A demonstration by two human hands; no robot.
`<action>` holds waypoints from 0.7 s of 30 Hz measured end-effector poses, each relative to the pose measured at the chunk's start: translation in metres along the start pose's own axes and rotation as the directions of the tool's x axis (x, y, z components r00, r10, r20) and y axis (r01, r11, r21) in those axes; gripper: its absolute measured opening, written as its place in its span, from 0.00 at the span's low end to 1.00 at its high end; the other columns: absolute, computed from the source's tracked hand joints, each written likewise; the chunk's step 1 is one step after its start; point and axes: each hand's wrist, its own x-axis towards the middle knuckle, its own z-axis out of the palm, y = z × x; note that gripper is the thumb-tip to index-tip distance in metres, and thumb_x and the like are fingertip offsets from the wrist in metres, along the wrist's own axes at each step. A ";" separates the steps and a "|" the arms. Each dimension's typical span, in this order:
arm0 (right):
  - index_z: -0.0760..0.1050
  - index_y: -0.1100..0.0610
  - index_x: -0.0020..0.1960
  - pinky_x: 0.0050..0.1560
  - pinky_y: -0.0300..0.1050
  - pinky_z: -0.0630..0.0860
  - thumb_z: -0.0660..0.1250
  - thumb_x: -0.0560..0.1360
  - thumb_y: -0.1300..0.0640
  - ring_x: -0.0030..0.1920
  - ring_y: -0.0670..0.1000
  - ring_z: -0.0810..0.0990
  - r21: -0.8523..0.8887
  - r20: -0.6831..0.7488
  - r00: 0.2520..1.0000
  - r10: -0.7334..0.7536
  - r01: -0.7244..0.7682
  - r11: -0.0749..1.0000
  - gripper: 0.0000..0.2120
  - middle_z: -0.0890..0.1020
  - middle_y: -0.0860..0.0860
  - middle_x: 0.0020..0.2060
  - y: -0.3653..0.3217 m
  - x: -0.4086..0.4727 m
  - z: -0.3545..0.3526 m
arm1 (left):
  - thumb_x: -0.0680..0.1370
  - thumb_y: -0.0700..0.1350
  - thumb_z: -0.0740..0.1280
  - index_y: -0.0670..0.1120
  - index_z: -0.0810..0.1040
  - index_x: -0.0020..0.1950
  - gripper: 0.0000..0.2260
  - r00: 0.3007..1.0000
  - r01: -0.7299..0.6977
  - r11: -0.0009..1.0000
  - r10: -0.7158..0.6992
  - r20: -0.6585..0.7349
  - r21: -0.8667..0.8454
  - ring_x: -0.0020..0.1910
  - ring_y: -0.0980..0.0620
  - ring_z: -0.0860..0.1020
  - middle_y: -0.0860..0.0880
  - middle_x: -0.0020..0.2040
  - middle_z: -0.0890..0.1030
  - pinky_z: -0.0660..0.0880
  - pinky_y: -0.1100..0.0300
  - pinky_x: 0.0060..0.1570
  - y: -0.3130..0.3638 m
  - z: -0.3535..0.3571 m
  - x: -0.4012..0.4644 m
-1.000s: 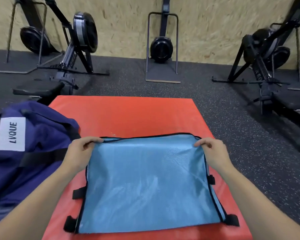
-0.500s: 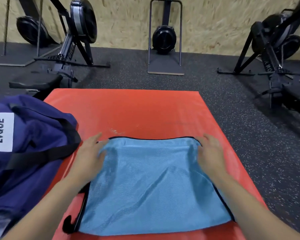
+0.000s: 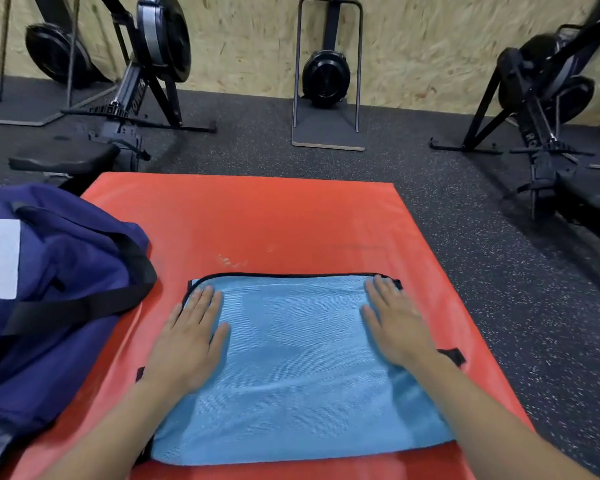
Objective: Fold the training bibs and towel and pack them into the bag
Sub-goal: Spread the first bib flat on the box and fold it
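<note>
While lying folded near the front edge of the red mat (image 3: 291,220), pressed flat: blue bib (image 3: 291,368) under left hand (image 3: 187,344) and right hand (image 3: 395,327), fingers straight, gripping nothing; navy bag (image 3: 56,306) on left edge.

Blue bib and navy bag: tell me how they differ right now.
The blue bib is light blue mesh with black trim; the navy bag is dark, with a white LVQUE label. The blue bib lies folded flat under the left hand and right hand; the navy bag sits bulky and untouched. Both rest on the red mat.
</note>
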 end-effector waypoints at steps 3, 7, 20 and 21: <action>0.49 0.53 0.82 0.80 0.48 0.40 0.35 0.80 0.37 0.81 0.49 0.44 0.043 -0.068 0.997 -0.025 0.028 0.999 0.36 0.48 0.49 0.81 -0.026 -0.009 -0.006 | 0.84 0.57 0.41 0.39 0.68 0.76 0.31 0.997 -0.033 0.999 0.033 -0.071 0.008 0.77 0.46 0.64 0.43 0.77 0.66 0.50 0.48 0.77 0.031 -0.016 -0.005; 0.50 0.50 0.82 0.78 0.47 0.37 0.42 0.82 0.35 0.81 0.47 0.43 0.123 -0.007 0.908 -0.418 0.416 0.901 0.32 0.48 0.45 0.81 -0.099 -0.065 0.014 | 0.84 0.52 0.47 0.40 0.64 0.78 0.26 0.979 -0.190 0.979 0.184 -0.084 -0.074 0.79 0.49 0.60 0.45 0.78 0.64 0.53 0.48 0.76 0.083 -0.009 -0.031; 0.48 0.49 0.82 0.78 0.51 0.40 0.36 0.81 0.34 0.81 0.52 0.45 0.052 -0.051 0.974 -0.223 0.225 0.973 0.33 0.49 0.50 0.81 -0.058 -0.078 0.006 | 0.84 0.56 0.44 0.40 0.62 0.79 0.29 0.987 -0.125 0.988 0.115 -0.111 -0.088 0.79 0.48 0.59 0.45 0.79 0.61 0.50 0.49 0.77 0.073 -0.014 -0.058; 0.48 0.48 0.82 0.78 0.51 0.39 0.40 0.82 0.35 0.81 0.51 0.44 0.070 -0.022 0.944 -0.330 0.331 0.941 0.32 0.48 0.49 0.81 -0.079 -0.089 0.013 | 0.84 0.55 0.44 0.40 0.62 0.79 0.28 0.981 -0.175 0.979 0.163 -0.104 -0.109 0.79 0.48 0.59 0.45 0.79 0.61 0.51 0.48 0.77 0.085 -0.010 -0.065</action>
